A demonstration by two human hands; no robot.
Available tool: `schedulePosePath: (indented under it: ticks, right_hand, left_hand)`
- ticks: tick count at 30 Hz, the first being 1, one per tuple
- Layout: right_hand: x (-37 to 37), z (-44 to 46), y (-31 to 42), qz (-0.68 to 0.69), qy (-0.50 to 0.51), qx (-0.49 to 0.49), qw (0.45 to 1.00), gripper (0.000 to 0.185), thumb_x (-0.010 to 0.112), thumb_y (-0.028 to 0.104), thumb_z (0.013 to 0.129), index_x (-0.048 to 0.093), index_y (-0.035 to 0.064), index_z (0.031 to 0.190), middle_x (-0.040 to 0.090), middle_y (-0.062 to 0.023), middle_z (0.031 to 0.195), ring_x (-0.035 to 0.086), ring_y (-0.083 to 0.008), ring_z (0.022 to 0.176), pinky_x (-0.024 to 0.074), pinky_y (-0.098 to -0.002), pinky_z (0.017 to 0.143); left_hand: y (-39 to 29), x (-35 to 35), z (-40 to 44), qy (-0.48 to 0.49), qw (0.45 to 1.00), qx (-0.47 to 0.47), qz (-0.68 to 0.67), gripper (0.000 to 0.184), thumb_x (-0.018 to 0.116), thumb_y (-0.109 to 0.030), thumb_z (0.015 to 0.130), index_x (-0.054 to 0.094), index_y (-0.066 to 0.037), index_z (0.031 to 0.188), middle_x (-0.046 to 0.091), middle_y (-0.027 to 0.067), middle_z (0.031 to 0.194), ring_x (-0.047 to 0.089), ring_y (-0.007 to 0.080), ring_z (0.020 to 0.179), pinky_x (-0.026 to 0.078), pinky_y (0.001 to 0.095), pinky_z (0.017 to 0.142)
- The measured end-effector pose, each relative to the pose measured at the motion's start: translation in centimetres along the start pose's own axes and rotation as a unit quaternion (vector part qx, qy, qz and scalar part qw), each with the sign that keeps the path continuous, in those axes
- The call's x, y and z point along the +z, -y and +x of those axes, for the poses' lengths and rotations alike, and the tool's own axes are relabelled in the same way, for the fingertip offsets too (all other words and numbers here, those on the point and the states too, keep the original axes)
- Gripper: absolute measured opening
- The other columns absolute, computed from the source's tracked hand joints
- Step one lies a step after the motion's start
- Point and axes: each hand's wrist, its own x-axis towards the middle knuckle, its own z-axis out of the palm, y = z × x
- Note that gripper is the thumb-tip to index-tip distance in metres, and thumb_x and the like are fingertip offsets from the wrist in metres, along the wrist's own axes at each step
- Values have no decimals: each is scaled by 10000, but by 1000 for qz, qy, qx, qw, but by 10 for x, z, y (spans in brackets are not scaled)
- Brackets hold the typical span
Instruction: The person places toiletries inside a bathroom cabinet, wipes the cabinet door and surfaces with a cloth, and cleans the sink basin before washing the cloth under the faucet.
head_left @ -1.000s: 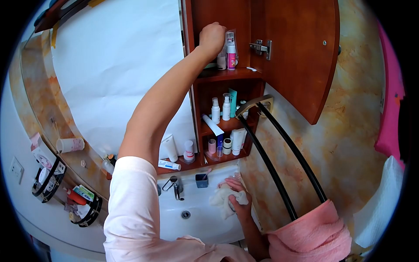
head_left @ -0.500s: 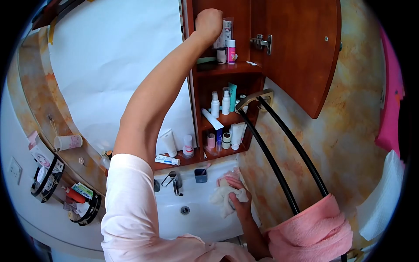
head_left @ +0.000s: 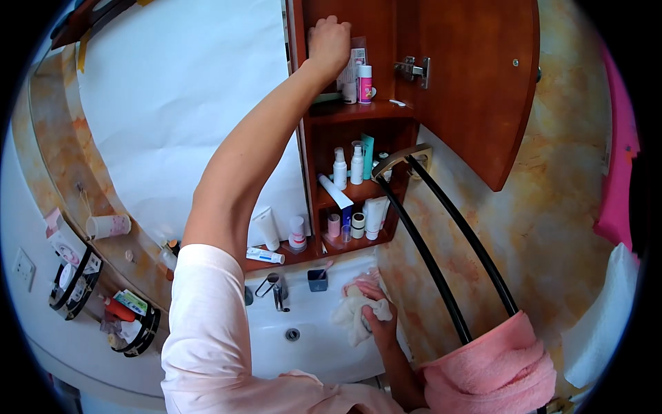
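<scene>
My left hand (head_left: pixel 329 47) is raised inside the open upper compartment of the wooden cabinet (head_left: pixel 362 110), its fingers curled. Whatever they hold is hidden. Right beside it stands a clear packet with a printed label (head_left: pixel 357 56), behind a pink bottle with a white cap (head_left: pixel 365 84) and a small pale jar (head_left: pixel 349 92). Low over the right side of the white sink (head_left: pixel 317 352), my right hand (head_left: pixel 381 319) is closed on a crumpled whitish cloth (head_left: pixel 358 314).
The cabinet door (head_left: pixel 469 83) hangs open at the right. Below it, a black-barred rack (head_left: pixel 431 259) carries a pink towel (head_left: pixel 489 366). Bottles and tubes fill the lower shelves. A faucet (head_left: pixel 278 293) and dark cup (head_left: pixel 317 280) stand on the sink; corner shelves (head_left: pixel 72 283) hang left.
My left hand has moved up and slightly left in the compartment. The clear packet beside it has shifted and shows more of its label. My right hand and the cloth have stayed nearly still.
</scene>
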Motion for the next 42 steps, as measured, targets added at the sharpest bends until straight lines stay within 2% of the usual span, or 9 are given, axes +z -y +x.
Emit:
schedulePosePath:
  ticks: [9, 10, 12, 16, 19, 24, 30, 37, 42]
  right_hand:
    - [8, 1, -10, 7, 20, 62, 998, 403, 626, 130, 829, 569, -37, 1191, 574, -128, 1224, 524, -209, 1141, 414, -335, 962]
    - [11, 0, -12, 29, 15, 71, 997, 402, 618, 137, 834, 566, -38, 1193, 566, -132, 1235, 521, -210, 1146, 406, -336, 972]
    - [19, 0, -12, 62, 22, 97, 993, 397, 602, 137, 841, 560, -39, 1194, 551, -137, 1256, 515, -213, 1155, 385, -334, 995]
    - [40, -3, -24, 32, 65, 139, 988, 391, 591, 213, 860, 576, -33, 1164, 559, -139, 1256, 498, -230, 1186, 330, -332, 1038]
    - [58, -13, -48, 15, 116, 168, 979, 419, 535, 275, 906, 556, -30, 1194, 556, -138, 1264, 487, -228, 1193, 315, -338, 1046]
    - [92, -32, -70, 23, 165, 214, 963, 410, 516, 259, 908, 553, -30, 1196, 560, -142, 1264, 485, -230, 1198, 309, -344, 1052]
    - [136, -40, -65, 17, 170, 228, 959, 378, 522, 207, 882, 567, -30, 1174, 573, -146, 1249, 490, -235, 1201, 302, -351, 1061]
    - [151, -64, -66, -26, 145, 238, 960, 461, 522, 319, 931, 531, -42, 1217, 558, -149, 1260, 506, -222, 1148, 345, -338, 1018]
    - [161, -85, -69, -1, 86, 308, 948, 463, 568, 315, 913, 543, -44, 1203, 557, -172, 1255, 499, -242, 1185, 339, -357, 1039]
  left_hand:
    - [-39, -97, -38, -105, 948, 173, -245, 244, 644, -36, 672, 468, -2, 839, 534, 225, 809, 528, 432, 786, 414, 497, 681]
    - [-49, -136, -61, -50, 944, 164, -281, 353, 781, -225, 620, 501, -12, 645, 550, 213, 699, 557, 403, 723, 435, 473, 665]
    - [-38, -159, -134, -98, 941, 173, -273, 151, 710, -140, 722, 595, -104, 812, 601, 46, 744, 569, 289, 700, 437, 396, 599]
    - [-37, -230, -328, 104, 907, -141, -384, 153, 759, -90, 693, 650, -88, 801, 609, 62, 724, 552, 272, 639, 434, 376, 587]
    - [-68, -260, -491, 293, 673, -525, -431, 60, 680, -44, 832, 682, 14, 849, 678, 73, 808, 627, 109, 701, 501, 245, 624]
    - [-72, -328, -670, 152, 541, -748, -353, 78, 567, 19, 879, 632, 35, 840, 657, 80, 741, 623, 132, 658, 504, 247, 603]
    - [38, -369, -751, 90, 711, -693, -77, 282, 771, -150, 764, 550, -21, 882, 639, 64, 856, 582, 157, 739, 463, 283, 681]
    - [113, -327, -791, 179, 710, -680, -26, 952, 865, -206, 596, 358, -33, 1382, 501, 174, 1288, 515, 329, 1149, 423, 375, 983]
    - [122, -308, -809, 232, 719, -655, -5, 808, 842, -192, 616, 444, -28, 1299, 542, 198, 1222, 516, 362, 1143, 424, 383, 971]
